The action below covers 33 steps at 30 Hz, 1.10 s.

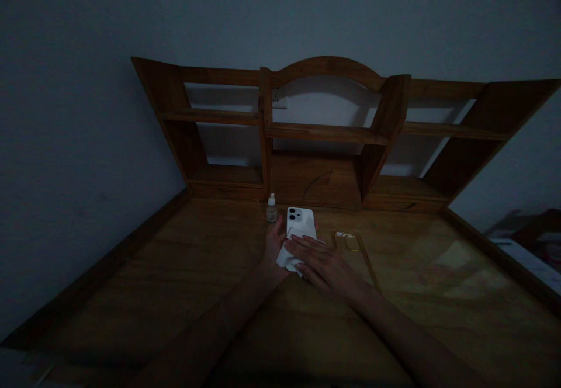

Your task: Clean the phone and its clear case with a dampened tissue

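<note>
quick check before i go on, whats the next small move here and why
I'd probably slide the right hand and white cloth up the white phone. The cloth sits over only the phone's lower part, leaving the upper back and camera lenses uncovered, while the left hand is at the phone's lower left edge, where it could steady it.

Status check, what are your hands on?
Left hand at edge of white smartphone; right hand flat on white cloth. Small glass dropper bottle beside phone.
</note>
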{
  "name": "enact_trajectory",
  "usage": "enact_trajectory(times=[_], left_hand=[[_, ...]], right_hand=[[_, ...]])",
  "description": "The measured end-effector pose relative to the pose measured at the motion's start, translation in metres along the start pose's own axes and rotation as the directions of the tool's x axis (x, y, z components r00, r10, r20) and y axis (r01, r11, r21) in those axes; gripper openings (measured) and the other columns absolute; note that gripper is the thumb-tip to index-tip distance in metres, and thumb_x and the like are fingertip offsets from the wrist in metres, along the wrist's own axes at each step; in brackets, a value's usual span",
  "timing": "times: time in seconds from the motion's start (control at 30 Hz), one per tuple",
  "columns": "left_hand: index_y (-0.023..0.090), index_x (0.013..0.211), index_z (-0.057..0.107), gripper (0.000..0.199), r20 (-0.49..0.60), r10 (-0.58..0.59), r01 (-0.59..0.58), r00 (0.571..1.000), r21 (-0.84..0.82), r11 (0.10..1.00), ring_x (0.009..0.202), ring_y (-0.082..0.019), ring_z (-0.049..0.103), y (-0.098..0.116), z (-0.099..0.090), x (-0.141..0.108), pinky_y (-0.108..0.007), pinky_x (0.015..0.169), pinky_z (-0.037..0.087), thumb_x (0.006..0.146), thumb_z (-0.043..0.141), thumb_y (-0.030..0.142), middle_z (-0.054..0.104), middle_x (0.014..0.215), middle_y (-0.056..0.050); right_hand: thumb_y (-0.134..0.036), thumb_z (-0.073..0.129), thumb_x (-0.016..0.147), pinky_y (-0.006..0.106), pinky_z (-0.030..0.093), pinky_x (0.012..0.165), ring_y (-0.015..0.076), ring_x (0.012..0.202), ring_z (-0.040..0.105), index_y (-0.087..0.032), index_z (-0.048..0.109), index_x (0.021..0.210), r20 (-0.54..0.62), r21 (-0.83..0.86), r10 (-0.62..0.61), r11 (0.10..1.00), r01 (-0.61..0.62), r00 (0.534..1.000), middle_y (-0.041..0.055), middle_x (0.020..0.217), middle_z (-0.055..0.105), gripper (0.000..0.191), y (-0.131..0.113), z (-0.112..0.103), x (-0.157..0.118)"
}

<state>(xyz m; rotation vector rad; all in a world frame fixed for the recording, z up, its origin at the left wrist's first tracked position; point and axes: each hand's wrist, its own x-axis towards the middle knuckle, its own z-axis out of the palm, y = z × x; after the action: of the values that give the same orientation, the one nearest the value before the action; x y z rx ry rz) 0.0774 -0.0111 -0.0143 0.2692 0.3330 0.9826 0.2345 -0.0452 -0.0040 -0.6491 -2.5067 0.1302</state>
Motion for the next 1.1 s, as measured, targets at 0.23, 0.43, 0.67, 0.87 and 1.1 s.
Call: enact_trajectory(times=[0.23, 0.43, 0.67, 0.87, 1.1], left_hand=[[0.007, 0.12, 0.06, 0.06, 0.008, -0.007, 0.006, 1.0, 0.031, 0.999, 0.087, -0.027, 0.068, -0.003, 0.004, -0.002, -0.035, 0.079, 0.053, 0.089, 0.041, 0.055, 0.07, 0.095, -0.015], [0.008, 0.115, 0.063, 0.057, -0.12, -0.021, 0.029, 0.993, 0.065, 0.997, 0.082, -0.028, 0.069, -0.004, -0.002, -0.002, -0.037, 0.075, 0.054, 0.083, 0.054, 0.054, 0.071, 0.091, -0.014], [0.009, 0.112, 0.064, 0.047, -0.106, 0.001, 0.006, 0.994, 0.062, 0.998, 0.075, -0.024, 0.069, -0.009, 0.007, -0.001, -0.034, 0.074, 0.053, 0.084, 0.056, 0.046, 0.072, 0.084, -0.011], [0.009, 0.109, 0.065, 0.045, -0.154, 0.005, -0.002, 0.988, 0.02, 1.0, 0.077, -0.024, 0.069, -0.014, 0.006, -0.001, -0.034, 0.074, 0.053, 0.085, 0.054, 0.046, 0.071, 0.084, -0.011], [0.009, 0.103, 0.066, 0.041, -0.212, 0.04, -0.051, 0.976, -0.045, 0.998, 0.084, -0.024, 0.069, -0.014, 0.015, -0.004, -0.035, 0.081, 0.053, 0.086, 0.053, 0.045, 0.072, 0.089, -0.011]], right_hand=[[-0.026, 0.045, 0.097, 0.042, 0.04, 0.11, 0.0188, 0.128, 0.049, -0.029, 0.032, 0.146, -0.091, -0.015, 0.037, 0.999, -0.038, 0.995, 0.0016, 0.141, 0.05, 0.051, 0.002, -0.002, -0.004], [-0.026, 0.045, 0.097, 0.047, 0.039, 0.11, 0.0222, 0.131, 0.046, -0.029, 0.041, 0.142, -0.166, -0.046, 0.156, 0.985, -0.166, 0.974, 0.0026, 0.14, 0.051, 0.045, 0.01, -0.012, -0.005], [-0.022, 0.045, 0.096, 0.048, 0.036, 0.112, 0.0214, 0.133, 0.043, -0.028, 0.045, 0.14, -0.196, -0.052, 0.164, 0.983, -0.177, 0.967, 0.0037, 0.141, 0.049, 0.044, 0.014, -0.011, -0.003], [-0.02, 0.043, 0.096, 0.049, 0.035, 0.112, 0.0212, 0.135, 0.04, -0.028, 0.04, 0.142, -0.152, -0.076, 0.089, 0.992, -0.101, 0.984, 0.0034, 0.144, 0.045, 0.047, 0.009, -0.003, 0.0], [-0.025, 0.046, 0.095, 0.052, 0.032, 0.113, 0.0216, 0.138, 0.034, -0.029, 0.031, 0.147, -0.131, -0.038, 0.104, 0.993, -0.11, 0.986, 0.0031, 0.149, 0.037, 0.053, 0.007, 0.0, 0.0]])
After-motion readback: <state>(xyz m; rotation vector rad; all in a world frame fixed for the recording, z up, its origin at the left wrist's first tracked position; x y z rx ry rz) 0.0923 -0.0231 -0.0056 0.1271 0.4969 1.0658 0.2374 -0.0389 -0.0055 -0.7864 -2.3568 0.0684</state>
